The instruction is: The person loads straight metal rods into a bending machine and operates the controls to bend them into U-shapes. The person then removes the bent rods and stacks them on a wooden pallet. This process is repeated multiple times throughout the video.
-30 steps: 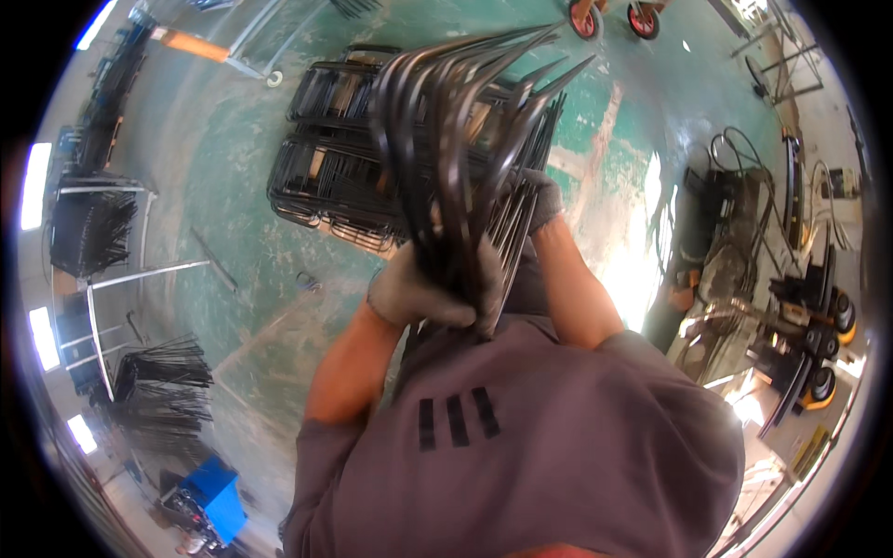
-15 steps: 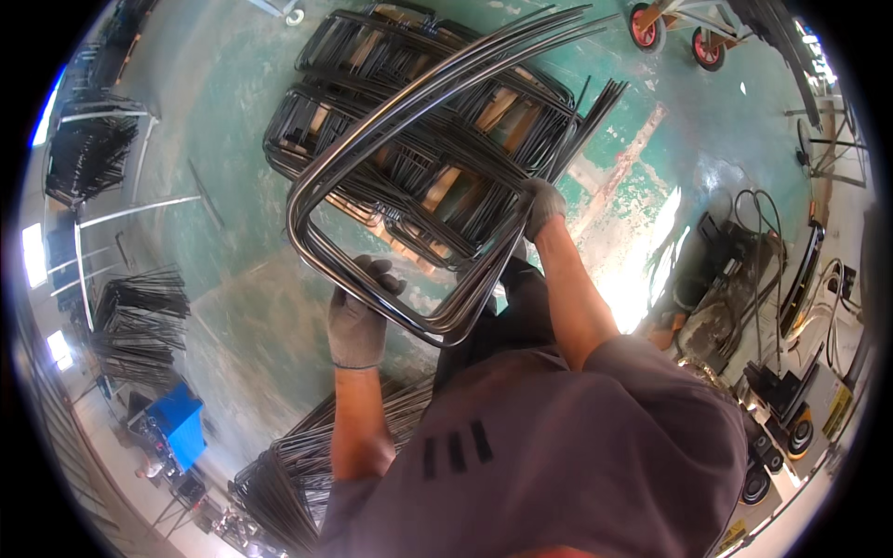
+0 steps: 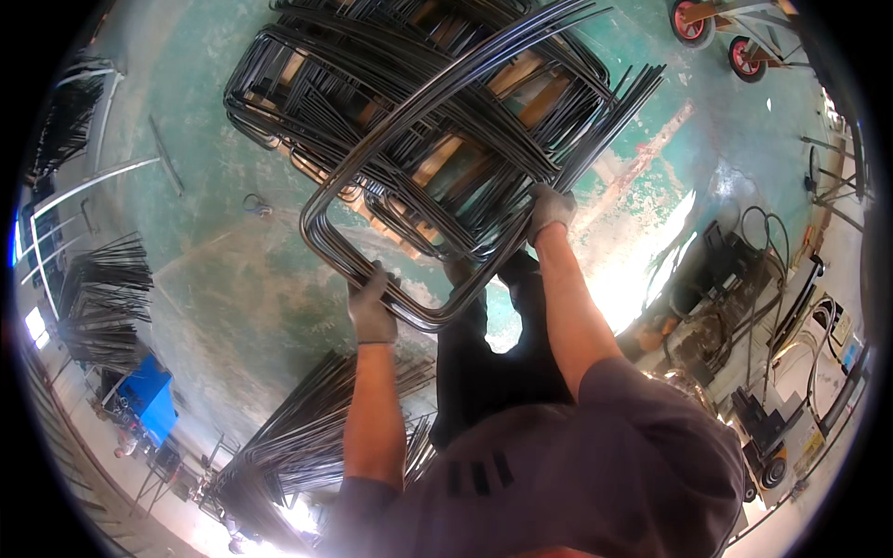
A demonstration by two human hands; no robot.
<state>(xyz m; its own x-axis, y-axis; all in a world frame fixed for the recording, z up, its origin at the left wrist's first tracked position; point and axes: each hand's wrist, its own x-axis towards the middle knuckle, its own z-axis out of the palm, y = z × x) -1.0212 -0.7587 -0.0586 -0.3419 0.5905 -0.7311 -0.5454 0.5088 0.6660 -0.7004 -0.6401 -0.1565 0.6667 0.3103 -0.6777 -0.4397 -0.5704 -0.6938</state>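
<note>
**A:** What were the hands doing?

**B:** Both wore grey knit gloves. The left hand [image 3: 371,309] was clamped around the rounded lower bend of a bundle of bent steel rods [image 3: 437,186]. The right hand [image 3: 549,208] was closed on the bundle's right leg, higher up, arm stretched out.

**A:** And the rods themselves?

**B:** Thin, dark, smooth metal with a dull shine, several nested together and bent into a long U with rounded corners. The bundle was held tilted over the stack of rod frames [image 3: 391,84], its open ends running up to the right.

**A:** What lay under them?

**B:** That stack was the same dark rod, piled crosswise on what looked like pale wooden boards. Around it was a worn green floor [image 3: 233,279], scuffed and patchy. A fan of straight rods [image 3: 307,446] lay near the left elbow, another dark bundle [image 3: 107,298] sat at the left, and a blue box [image 3: 149,400] stood below it.

**A:** Anything hard to make out?

**B:** The stack's top was cut off by the rim. Glare washed out the floor beside the right arm, and the machines and cables [image 3: 744,307] at the right were too cluttered to tell apart.
</note>
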